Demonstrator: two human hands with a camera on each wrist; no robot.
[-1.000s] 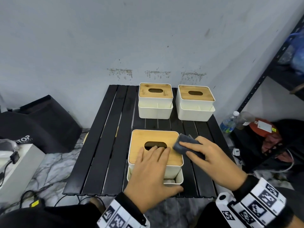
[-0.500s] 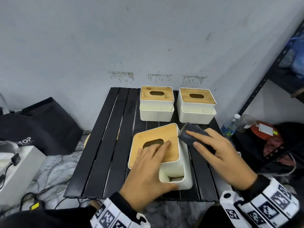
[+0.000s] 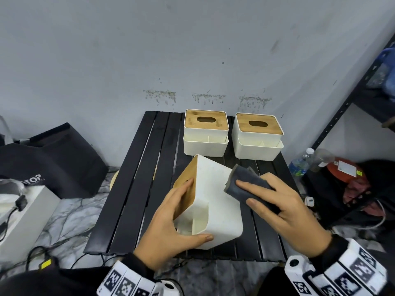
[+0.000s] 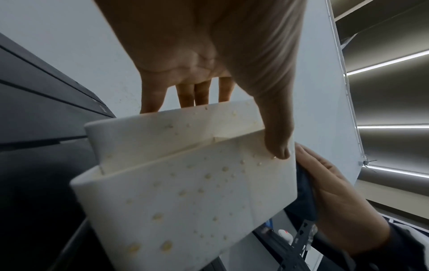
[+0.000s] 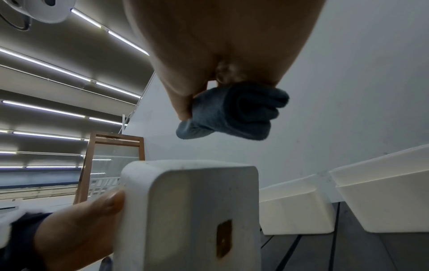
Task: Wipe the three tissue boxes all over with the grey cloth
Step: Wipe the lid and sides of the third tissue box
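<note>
The near white tissue box (image 3: 215, 189) (image 4: 185, 187) (image 5: 192, 210) with a wooden lid is tipped up onto its left side on the black slatted table (image 3: 136, 189). My left hand (image 3: 168, 223) grips it, fingers on the lid and thumb on the front compartment wall. My right hand (image 3: 275, 208) holds the folded grey cloth (image 3: 245, 184) (image 5: 232, 111) at the box's upturned right side; whether the cloth touches the box I cannot tell. Two more white tissue boxes, one (image 3: 205, 133) and another (image 3: 257, 137), stand upright at the back of the table.
A black metal shelf (image 3: 350, 99) stands at the right, with water bottles (image 3: 301, 161) and a red item on the floor beside it. A black bag (image 3: 53, 159) and a white box (image 3: 23, 214) lie at the left. The grey wall runs right behind the table.
My left hand has tipped the near box from flat up onto its left side. The right hand with the cloth has followed up onto the raised side.
</note>
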